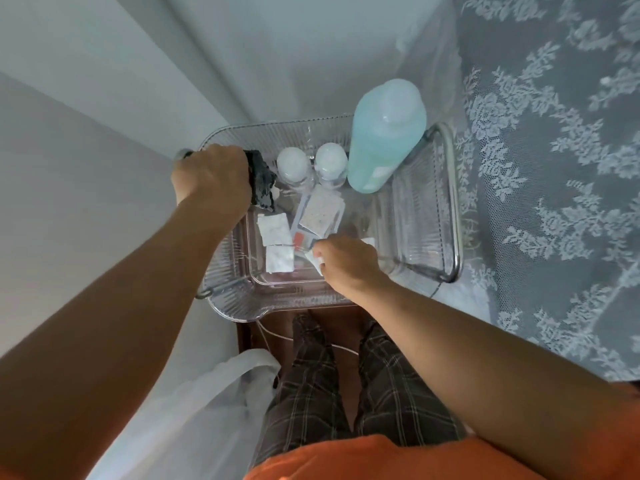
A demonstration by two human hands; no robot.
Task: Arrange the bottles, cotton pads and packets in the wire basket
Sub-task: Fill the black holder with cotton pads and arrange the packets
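Note:
A clear ribbed basket (412, 216) with metal handles stands in front of me. At its back stand a tall bottle of light blue liquid (384, 140) and two small white-capped bottles (293, 166) (331, 162). On its floor lie two white square cotton pads (274, 230) (280, 258) and a speckled packet (320, 211) over other flat packets. My left hand (211, 176) is at the basket's left rim, closed on a black crumpled thing (261, 183). My right hand (346, 261) is inside the basket's front, pinching a small white packet (317, 263).
A lace curtain (561, 168) hangs close on the right. A grey wall is on the left and behind. A white plastic bag (221, 403) hangs low at the left, next to my plaid trouser legs. Dark wood shows under the basket's front edge.

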